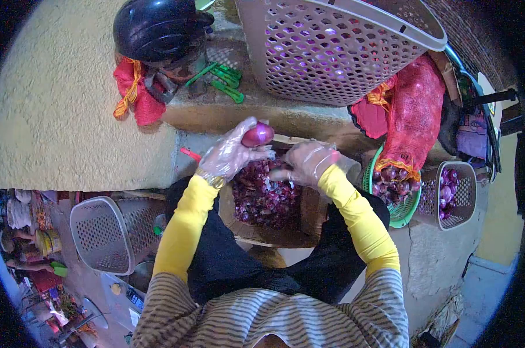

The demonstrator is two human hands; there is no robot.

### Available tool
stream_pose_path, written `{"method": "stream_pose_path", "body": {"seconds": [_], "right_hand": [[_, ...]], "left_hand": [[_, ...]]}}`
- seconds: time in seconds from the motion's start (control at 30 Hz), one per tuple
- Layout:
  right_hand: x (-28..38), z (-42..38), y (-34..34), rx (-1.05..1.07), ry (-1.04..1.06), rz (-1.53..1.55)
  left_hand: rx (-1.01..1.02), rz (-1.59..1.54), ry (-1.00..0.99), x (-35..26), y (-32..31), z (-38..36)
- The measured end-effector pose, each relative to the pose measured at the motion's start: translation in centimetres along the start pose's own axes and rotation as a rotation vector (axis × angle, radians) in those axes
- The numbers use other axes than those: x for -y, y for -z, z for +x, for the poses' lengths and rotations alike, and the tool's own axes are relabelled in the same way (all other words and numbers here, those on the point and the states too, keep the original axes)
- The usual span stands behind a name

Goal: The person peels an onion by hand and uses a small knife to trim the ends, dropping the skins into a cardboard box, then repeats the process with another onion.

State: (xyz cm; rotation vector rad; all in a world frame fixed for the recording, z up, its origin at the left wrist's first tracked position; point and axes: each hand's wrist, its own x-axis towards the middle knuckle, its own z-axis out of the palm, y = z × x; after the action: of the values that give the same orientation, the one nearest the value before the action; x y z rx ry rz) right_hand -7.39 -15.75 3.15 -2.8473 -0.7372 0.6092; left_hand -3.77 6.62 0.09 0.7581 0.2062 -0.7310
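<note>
My left hand (229, 152), in a clear plastic glove, holds a smooth purple onion (258, 134) between thumb and fingers. To its right my right hand (309, 162), also gloved, is curled above the box; whether something small is in its fingers is hidden. Below both hands a cardboard box (262, 233) between the knees holds a heap of onion skins (262, 200).
A large perforated basket (332, 52) of onions stands on the ledge ahead. At right are a red mesh sack (413, 110), a green basket (410, 214) and a grey basket (472, 197) with onions. A grey basket (100, 235) is at left; a black helmet (155, 29) lies upper left.
</note>
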Motion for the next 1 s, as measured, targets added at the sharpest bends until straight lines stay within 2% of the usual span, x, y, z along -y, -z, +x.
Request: {"method": "stream_pose_path", "body": {"seconds": [0.13, 0.23, 0.3, 0.37, 0.4, 0.43, 0.5, 0.53, 0.57, 0.63, 0.67, 0.7, 0.77, 0.83, 1.0], "right_hand": [[0.1, -0.4, 0.7, 0.047, 0.061, 0.115], [0.7, -1.0, 1.6, 0.067, -0.030, 0.117], [0.3, -1.1, 1.6, -0.071, 0.051, 0.197], [0.3, -1.3, 2.0, -0.125, 0.037, 0.230], [0.3, -1.4, 2.3, -0.182, 0.021, 0.260], [0.3, -1.3, 2.1, -0.184, 0.022, 0.260], [0.2, -1.2, 1.9, -0.444, 0.064, 0.302], [0.4, -1.5, 2.4, -0.480, 0.063, 0.385], [0.1, -1.6, 2.6, -0.479, 0.059, 0.385], [-0.6, -1.6, 2.7, -0.356, 0.005, 0.334], [-0.8, -1.5, 2.7, -0.353, 0.002, 0.334], [-0.9, -1.4, 2.7, -0.344, 0.030, 0.283], [-1.1, -1.3, 2.2, -0.334, 0.059, 0.236], [-1.5, -1.0, 1.3, -0.424, 0.174, 0.276], [-1.6, -0.5, 0.6, -0.405, 0.177, 0.302]], "left_hand": [[0.004, 0.210, -0.057, -0.2, 0.2, -2.5], [0.017, 0.131, -0.133, 0.5, 0.9, -3.1], [-0.037, 0.086, -0.172, 1.7, 1.2, -2.4], [-0.037, 0.036, -0.160, 2.4, 1.8, -1.4], [-0.026, 0.135, -0.064, 1.4, 0.3, -1.8], [-0.026, 0.136, -0.065, 1.2, -1.1, -2.1], [-0.122, 0.237, -0.048, 1.3, -3.3, -2.3], [-0.099, 0.479, -0.006, 1.0, -3.1, -2.7], [-0.096, 0.478, -0.003, 0.9, -2.4, -2.5], [0.179, 0.793, -0.178, 1.9, 0.0, -1.2], [0.232, 1.290, -0.670, 2.8, 1.3, -0.6], [0.232, 1.287, -0.667, 2.2, 0.2, -0.8], [-0.019, 0.301, 0.281, 0.2, -3.3, -1.6], [-0.003, 0.308, 0.243, 0.8, -3.3, -1.4], [0.084, 0.319, 0.131, 1.4, -2.7, -1.1]]}}
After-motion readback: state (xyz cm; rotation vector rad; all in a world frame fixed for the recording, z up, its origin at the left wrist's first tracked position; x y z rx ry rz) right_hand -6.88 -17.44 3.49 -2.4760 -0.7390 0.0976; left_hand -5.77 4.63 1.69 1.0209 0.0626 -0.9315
